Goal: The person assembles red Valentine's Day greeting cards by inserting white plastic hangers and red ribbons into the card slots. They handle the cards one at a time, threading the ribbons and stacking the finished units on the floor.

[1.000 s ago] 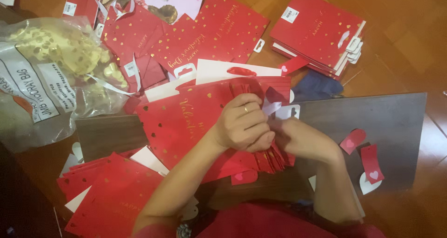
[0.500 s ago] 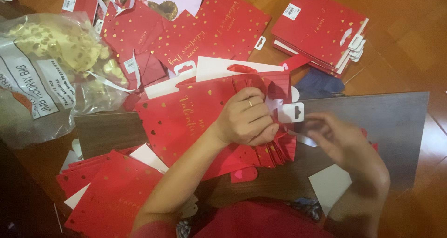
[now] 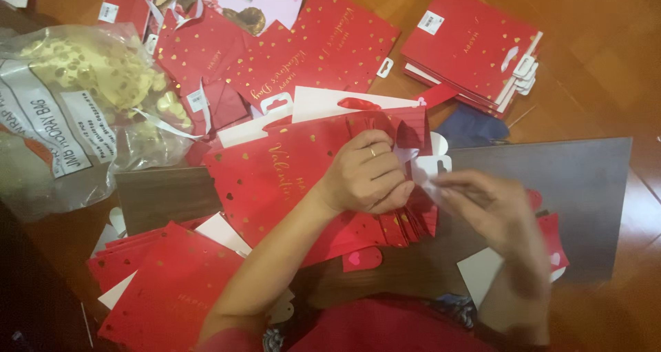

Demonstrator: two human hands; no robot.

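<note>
My left hand (image 3: 365,174) is closed on the upper right corner of a stack of flat red paper gift bags with gold hearts (image 3: 289,180), pinching it at the white hang tab (image 3: 430,164). A ring sits on one finger. My right hand (image 3: 492,211) is blurred with motion just to the right of it, fingers pinched on a thin white strip that runs to the tab. Both hands are over a dark grey board (image 3: 564,187).
A neat pile of red bags (image 3: 475,49) lies at the far right, loose red bags (image 3: 303,49) lie behind, and another pile (image 3: 165,290) lies near left. A clear plastic sack of gold items (image 3: 76,111) is at the left. Small red heart tags (image 3: 554,238) lie on the board.
My right hand has pulled away to the right from the left hand, drawing the white strip out. The left hand has stayed on the bag stack.
</note>
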